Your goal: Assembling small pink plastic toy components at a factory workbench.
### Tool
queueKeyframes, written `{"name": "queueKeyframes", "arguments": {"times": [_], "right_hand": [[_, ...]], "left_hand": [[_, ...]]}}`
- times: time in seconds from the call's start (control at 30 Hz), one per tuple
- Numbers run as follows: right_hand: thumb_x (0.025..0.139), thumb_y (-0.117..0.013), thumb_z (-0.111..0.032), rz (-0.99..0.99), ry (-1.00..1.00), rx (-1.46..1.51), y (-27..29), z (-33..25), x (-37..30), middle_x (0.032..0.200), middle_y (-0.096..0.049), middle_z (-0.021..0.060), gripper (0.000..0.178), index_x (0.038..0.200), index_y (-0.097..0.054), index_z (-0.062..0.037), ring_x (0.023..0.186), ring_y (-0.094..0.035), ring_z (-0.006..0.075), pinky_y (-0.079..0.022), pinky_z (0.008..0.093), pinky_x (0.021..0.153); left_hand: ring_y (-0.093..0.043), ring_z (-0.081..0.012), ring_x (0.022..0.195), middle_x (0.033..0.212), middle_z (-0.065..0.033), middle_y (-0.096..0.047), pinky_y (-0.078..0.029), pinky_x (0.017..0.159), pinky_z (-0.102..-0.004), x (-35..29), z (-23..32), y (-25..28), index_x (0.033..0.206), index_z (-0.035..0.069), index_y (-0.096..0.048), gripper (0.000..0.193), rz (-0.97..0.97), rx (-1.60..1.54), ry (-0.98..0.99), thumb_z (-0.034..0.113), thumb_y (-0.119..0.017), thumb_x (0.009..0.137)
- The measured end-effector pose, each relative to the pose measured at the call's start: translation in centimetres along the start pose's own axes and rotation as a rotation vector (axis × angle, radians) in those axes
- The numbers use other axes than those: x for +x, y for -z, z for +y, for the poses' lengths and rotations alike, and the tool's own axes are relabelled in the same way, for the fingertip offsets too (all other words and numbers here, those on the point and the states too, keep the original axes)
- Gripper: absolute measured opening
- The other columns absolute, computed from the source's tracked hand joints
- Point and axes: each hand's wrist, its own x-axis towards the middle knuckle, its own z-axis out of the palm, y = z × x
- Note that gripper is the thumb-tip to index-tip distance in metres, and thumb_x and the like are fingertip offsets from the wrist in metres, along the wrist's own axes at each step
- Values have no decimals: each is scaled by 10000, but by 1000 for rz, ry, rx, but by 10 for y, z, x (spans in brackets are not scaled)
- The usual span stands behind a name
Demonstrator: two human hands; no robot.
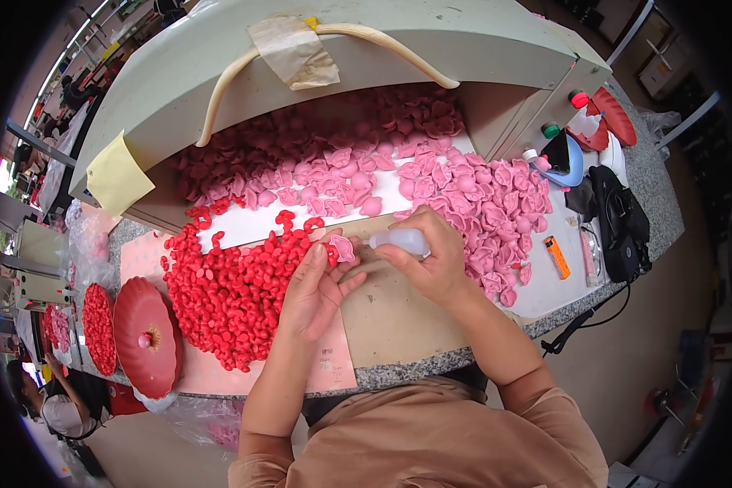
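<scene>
My left hand [315, 294] pinches a small pink shell-like plastic piece [343, 249] between thumb and fingertips, with a bit of red showing beside it. In my right hand [437, 264] is a whitish squeeze bottle [405, 241], its narrow tip turned left toward the pink piece. Whether the tip touches the piece I cannot tell. A heap of small glossy red plastic pieces [228, 301] lies to the left of my left hand. Pink pieces of the same kind form a pile [488, 211] beyond and right of my right hand.
A grey hood [382, 57] arches over the back, with more pink pieces beneath it. At left stands a red scalloped dish [144, 337]. On the right lie an orange packet [557, 257], a black bag [618, 220] and capped bottles. Another person [65, 403] sits far left.
</scene>
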Motion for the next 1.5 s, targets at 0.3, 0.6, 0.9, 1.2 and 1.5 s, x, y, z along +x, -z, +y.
{"name": "queueKeyframes", "arguments": {"times": [0.3,0.6,0.9,1.2,1.5], "right_hand": [[696,-758,-181,11,83,-22,-1,-2,2,700,-535,96,301,850,-545,-35,600,-527,210,-446,300,578],[693,-762,-180,19,71,-18,-2,1,0,703,-532,94,311,860,-545,-33,596,-524,202,-441,298,569],[694,-759,-162,33,54,16,-3,5,-2,716,-530,95,308,868,-543,-28,601,-521,185,-440,291,581],[696,-757,-158,19,47,-4,-4,3,-1,718,-530,96,306,868,-540,-28,610,-526,188,-451,288,604],[703,-749,-154,19,33,28,-3,6,-3,732,-526,95,296,868,-538,-28,612,-520,185,-442,285,598]], "left_hand": [[-529,-211,1083,1275,-124,-475,-460,913,-396,0,2,-3,1289,85,-407,399,-21,10,-65,232,-484,926],[-457,-283,1169,1290,-116,-446,-410,976,-407,0,4,-6,1334,68,-332,458,-22,-54,-111,206,-484,924],[-450,-266,1170,1312,-123,-425,-395,990,-411,1,4,-4,1338,64,-321,463,-14,-83,-115,208,-479,927],[-448,-263,1174,1323,-125,-416,-394,991,-411,0,4,-5,1340,70,-322,452,-23,-85,-110,199,-467,932],[-453,-250,1167,1331,-118,-412,-395,990,-415,1,3,-4,1339,73,-327,442,-30,-97,-117,188,-462,933]]}}
